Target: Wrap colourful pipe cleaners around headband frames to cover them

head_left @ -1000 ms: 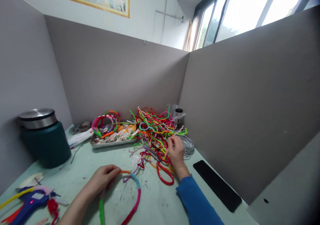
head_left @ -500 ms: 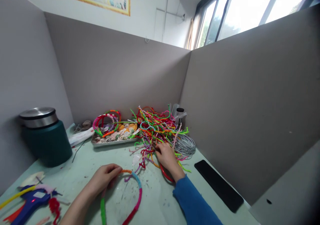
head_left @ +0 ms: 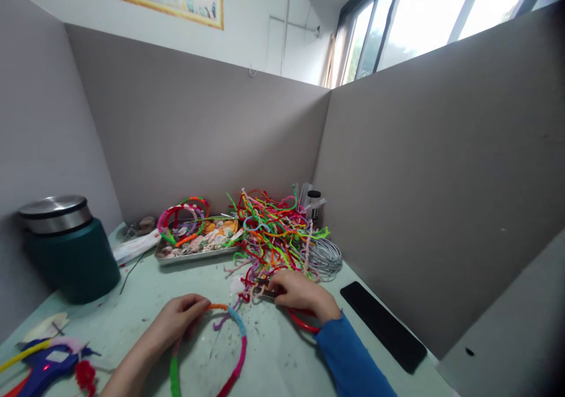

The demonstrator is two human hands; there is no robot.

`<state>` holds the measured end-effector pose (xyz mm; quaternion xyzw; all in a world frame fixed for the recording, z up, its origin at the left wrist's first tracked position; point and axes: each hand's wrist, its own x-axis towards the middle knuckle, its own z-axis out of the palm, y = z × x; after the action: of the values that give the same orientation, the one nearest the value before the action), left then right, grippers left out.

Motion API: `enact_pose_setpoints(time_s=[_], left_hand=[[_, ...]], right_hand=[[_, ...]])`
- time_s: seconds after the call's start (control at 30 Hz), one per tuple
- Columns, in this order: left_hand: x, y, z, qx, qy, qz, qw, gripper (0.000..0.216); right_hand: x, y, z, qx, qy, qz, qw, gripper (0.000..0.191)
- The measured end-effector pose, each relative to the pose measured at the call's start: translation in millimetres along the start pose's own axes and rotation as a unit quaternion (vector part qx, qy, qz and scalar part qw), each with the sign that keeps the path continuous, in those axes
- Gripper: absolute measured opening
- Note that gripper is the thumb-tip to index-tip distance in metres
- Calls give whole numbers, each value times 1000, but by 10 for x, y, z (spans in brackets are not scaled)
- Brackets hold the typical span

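My left hand (head_left: 180,319) pinches a hoop (head_left: 242,350) wrapped in pipe cleaners of orange, light blue, magenta, red and green; its lower end runs out of view. To the right, my right hand (head_left: 304,294) is closed around red-handled pliers (head_left: 303,324), whose dark metal jaws point left. Short curly pipe-cleaner bits (head_left: 245,296) lie around the jaws. Behind the hand rises a tangled heap of colourful pipe cleaners (head_left: 276,226). A purple strand (head_left: 219,325) lies by the hoop.
A metal tray (head_left: 189,260) holds buttons, with wrapped hoops (head_left: 180,223) on it. Grey wire (head_left: 325,259) is coiled at the right. A black slab (head_left: 384,326) lies near the right partition. At left stand a teal flask (head_left: 73,262) and a blue glue gun (head_left: 50,364).
My right hand has come out of the pipe-cleaner heap toward me, bringing the pliers' jaws into view. My left hand keeps hold of the hoop, while the whole view has shifted slightly.
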<state>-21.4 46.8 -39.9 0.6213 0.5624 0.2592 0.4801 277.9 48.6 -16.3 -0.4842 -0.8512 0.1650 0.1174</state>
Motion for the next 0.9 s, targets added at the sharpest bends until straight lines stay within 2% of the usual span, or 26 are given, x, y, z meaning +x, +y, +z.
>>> enact_pose_setpoints(time_s=[0.17,0.27,0.37,0.53,0.67,0.77,0.9], left_hand=[[34,-40,3,-10,6,-2,1000,56],[45,-42,8,-16,5,-8,1000,58],[50,-48,10,-17,0,-2,1000,58],[67,-98,17,-26,4,5,1000,55],[118,-181,28,-24,6,21,999,53],[165,-248,33,-23,0,25,999,53],[194,-306,28,-10,-3,25,1000,52]], right_hand=[[12,-15,56,-33,15,22,999,28],[111,10,13,-24,71,53,996,19],[368,30,-53,-63,125,113,984,22],[924,-2,2,-74,141,146,976,24],[1124,-8,77,-53,155,162,973,14],[1134,45,-47,-14,211,173,962,11],[1119,120,-401,81,302,174,934,20]])
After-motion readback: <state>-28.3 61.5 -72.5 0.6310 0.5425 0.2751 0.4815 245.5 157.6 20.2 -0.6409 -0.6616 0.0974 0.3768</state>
